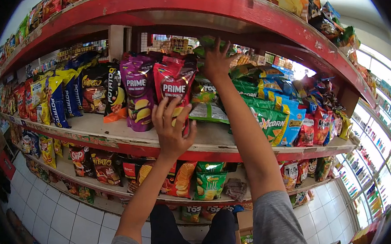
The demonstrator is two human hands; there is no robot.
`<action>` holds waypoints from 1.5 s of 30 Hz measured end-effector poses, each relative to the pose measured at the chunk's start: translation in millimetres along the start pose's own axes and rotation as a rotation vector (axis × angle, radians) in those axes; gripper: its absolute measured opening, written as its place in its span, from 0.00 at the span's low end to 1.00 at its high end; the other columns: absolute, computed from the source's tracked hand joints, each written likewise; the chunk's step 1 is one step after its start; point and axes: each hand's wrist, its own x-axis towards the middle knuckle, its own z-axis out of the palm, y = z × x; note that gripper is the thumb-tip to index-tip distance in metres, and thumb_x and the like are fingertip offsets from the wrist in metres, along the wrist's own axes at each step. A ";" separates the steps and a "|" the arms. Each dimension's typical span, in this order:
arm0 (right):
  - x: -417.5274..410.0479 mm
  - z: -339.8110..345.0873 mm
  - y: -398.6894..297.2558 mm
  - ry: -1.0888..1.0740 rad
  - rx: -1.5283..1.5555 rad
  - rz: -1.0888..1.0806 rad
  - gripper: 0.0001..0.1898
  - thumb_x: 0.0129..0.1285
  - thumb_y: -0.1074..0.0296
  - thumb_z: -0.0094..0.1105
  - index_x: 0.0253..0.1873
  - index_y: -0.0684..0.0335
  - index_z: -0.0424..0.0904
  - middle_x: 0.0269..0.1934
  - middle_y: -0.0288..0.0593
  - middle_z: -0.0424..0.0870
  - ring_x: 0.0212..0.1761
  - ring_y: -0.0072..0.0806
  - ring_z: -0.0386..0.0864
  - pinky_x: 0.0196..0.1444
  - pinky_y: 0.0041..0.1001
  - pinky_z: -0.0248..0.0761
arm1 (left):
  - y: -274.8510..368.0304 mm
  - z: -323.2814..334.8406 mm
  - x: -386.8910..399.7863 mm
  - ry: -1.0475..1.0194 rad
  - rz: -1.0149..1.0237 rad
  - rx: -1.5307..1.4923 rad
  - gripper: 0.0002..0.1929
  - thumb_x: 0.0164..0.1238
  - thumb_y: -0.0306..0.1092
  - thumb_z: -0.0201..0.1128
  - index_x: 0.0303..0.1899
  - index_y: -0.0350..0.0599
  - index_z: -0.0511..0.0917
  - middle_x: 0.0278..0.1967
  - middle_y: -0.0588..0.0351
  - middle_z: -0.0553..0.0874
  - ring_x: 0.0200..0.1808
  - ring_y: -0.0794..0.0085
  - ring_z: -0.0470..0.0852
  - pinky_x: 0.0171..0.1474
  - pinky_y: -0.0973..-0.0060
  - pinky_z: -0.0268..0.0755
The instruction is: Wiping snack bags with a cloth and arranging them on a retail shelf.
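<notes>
My left hand [174, 127] rests with spread fingers against the lower front of a red snack pouch [174, 76] standing on the middle shelf. A purple snack pouch [137, 90] stands just left of it. My right hand [218, 60] reaches deep over the shelf, fingers spread, at a green snack bag [208, 41] under the upper shelf; whether it touches the bag is unclear. Below that hand, a green and silver snack bag [208, 112] lies at the shelf's front, with another bag [204, 88] behind it. Green corn chip bags [267, 120] stand to the right of my right forearm.
A red upper shelf edge [190, 1] arches above my hands. The middle shelf's red edge [139, 149] runs below them. Blue and yellow bags [56, 102] stand at left, blue bags [289, 120] at right. Lower shelves hold more bags, and a cardboard box [244, 220] stands by my legs.
</notes>
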 end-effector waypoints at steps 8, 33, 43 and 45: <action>28.6 32.7 2.7 -0.035 -0.087 -0.084 0.35 0.50 0.52 0.64 0.67 0.46 0.70 0.76 0.52 0.52 0.78 0.63 0.40 0.63 0.80 0.34 | -1.5 1.2 -2.4 -0.064 -0.054 -0.012 0.19 0.61 0.37 0.63 0.54 0.50 0.77 0.61 0.50 0.73 0.68 0.50 0.64 0.69 0.46 0.52; 35.6 4.1 26.7 0.372 -0.336 -0.453 0.15 0.55 0.66 0.59 0.48 0.60 0.83 0.49 0.43 0.81 0.55 0.41 0.78 0.64 0.53 0.61 | -1.8 0.0 -1.1 -0.118 -0.089 -0.048 0.15 0.58 0.34 0.64 0.49 0.48 0.81 0.57 0.52 0.75 0.67 0.52 0.65 0.67 0.50 0.56; 21.8 -27.5 1.3 0.464 -0.549 -0.796 0.12 0.56 0.63 0.57 0.41 0.61 0.86 0.46 0.45 0.83 0.54 0.40 0.78 0.56 0.45 0.69 | 1.7 2.5 -0.8 -0.121 -0.053 -0.015 0.15 0.58 0.33 0.63 0.48 0.46 0.81 0.58 0.52 0.75 0.67 0.52 0.65 0.67 0.50 0.56; 19.5 -34.7 -3.7 0.519 -0.533 -0.799 0.11 0.56 0.63 0.56 0.39 0.59 0.86 0.43 0.43 0.83 0.51 0.40 0.80 0.53 0.43 0.70 | 1.8 2.6 -1.5 -0.118 -0.053 0.002 0.15 0.58 0.32 0.63 0.48 0.46 0.81 0.58 0.52 0.75 0.68 0.52 0.65 0.68 0.50 0.55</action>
